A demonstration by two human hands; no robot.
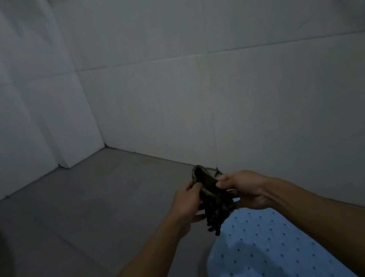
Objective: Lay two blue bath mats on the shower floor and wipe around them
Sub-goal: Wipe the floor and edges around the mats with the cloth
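A light blue bath mat (pixel 263 253) with rows of small dark holes lies on the grey shower floor at the lower right, close to the right wall. A second mat is not visible. Above the mat's far end I hold a dark, crumpled cloth (pixel 213 196) with a fringed lower edge. My left hand (pixel 188 207) grips its left side, fingers curled round it. My right hand (pixel 243 188) pinches its upper right part between thumb and fingers.
The grey tiled floor (pixel 89 221) stretches left and forward to a corner where two pale tiled walls (pixel 192 88) meet. A dark curved shadow lies along the left edge of the floor.
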